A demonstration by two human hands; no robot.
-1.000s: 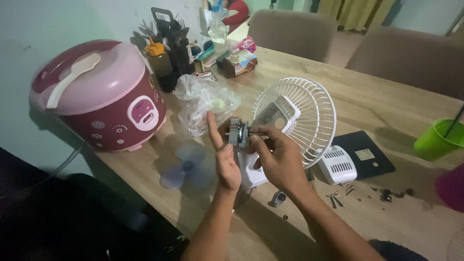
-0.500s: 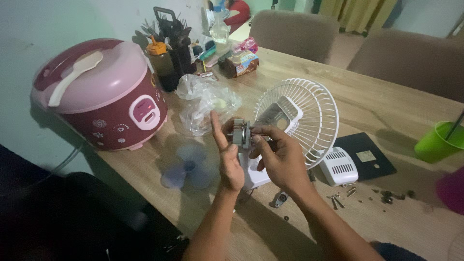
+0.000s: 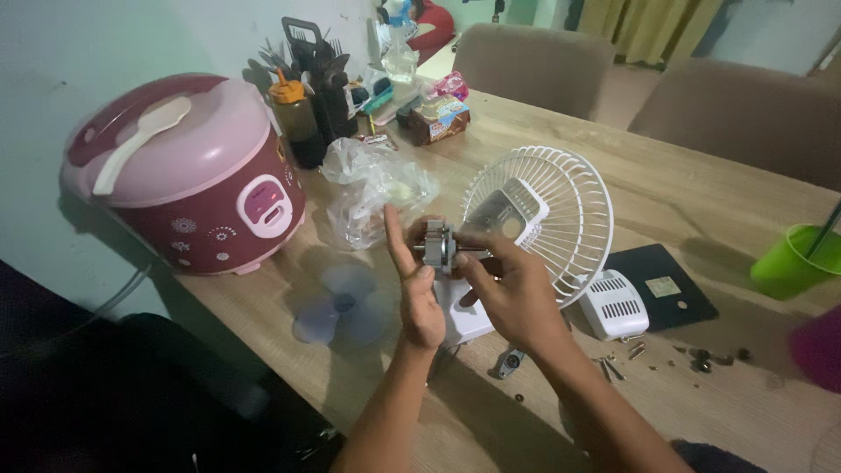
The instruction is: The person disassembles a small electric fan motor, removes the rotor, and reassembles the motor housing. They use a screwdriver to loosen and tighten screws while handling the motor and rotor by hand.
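Both hands meet above the middle of the wooden table (image 3: pixel 543 123), holding a small grey metal fan motor (image 3: pixel 437 246) between them, lifted clear of the tabletop. The left hand (image 3: pixel 419 293) stands upright with its palm turned to the right and its fingers stretched up against the left face of the motor, while the right hand (image 3: pixel 511 293) is curled around the motor's right side, its fingers closed on the shaft end. Just behind the hands, to the right, stands the white wire fan guard (image 3: pixel 561 210) with a white plastic housing at its centre, and beneath the hands sits the white plastic fan base (image 3: pixel 464 320). A translucent blue plastic fan blade (image 3: pixel 340 305) lies flat on the table to the left of the hands. Further left stands a pink and maroon rice cooker (image 3: pixel 188 171) with a white spoon on its lid, and a crumpled clear plastic bag (image 3: pixel 377 188) lies between it and the guard. To the right, a white vented plastic cover (image 3: pixel 613 305) rests against a flat black plate (image 3: pixel 661 287), with loose small screws (image 3: pixel 626 355) scattered near them. A green plastic cup (image 3: pixel 788 261) stands at the far right edge.
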